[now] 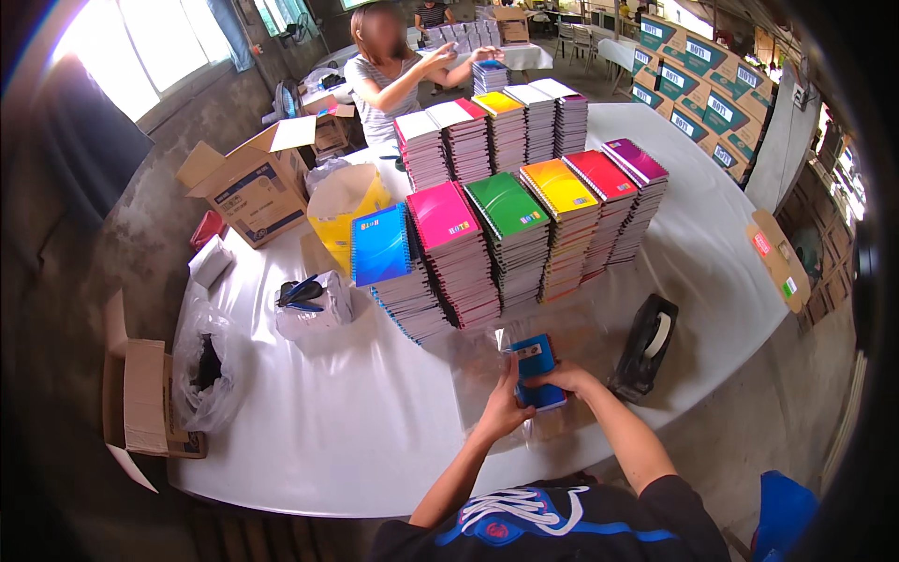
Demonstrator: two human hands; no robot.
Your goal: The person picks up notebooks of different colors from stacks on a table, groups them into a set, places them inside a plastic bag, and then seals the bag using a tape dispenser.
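Observation:
A small blue notebook [537, 354], which looks like the top of a thin stack, lies in front of me on a clear plastic sheet or bag [473, 384]. My left hand [504, 403] grips its left side, thumb pointing up along the edge. From the right, my right hand [565, 377] closes on the other side, its fingers reaching over the cover. Just beyond stand tall stacks of spiral notebooks with blue [381, 245], pink [445, 214], green [507, 204] and yellow [559, 185] covers. The undersides of my fingers are hidden.
A black tape dispenser [644, 348] stands right of my hands. Blue-handled pliers [302, 294] rest on a wrapped block to the left. Beyond are a yellow bin [348, 211] and an opened carton [257, 192]. Across the white table [309, 412] a co-worker [389, 84] handles notebooks.

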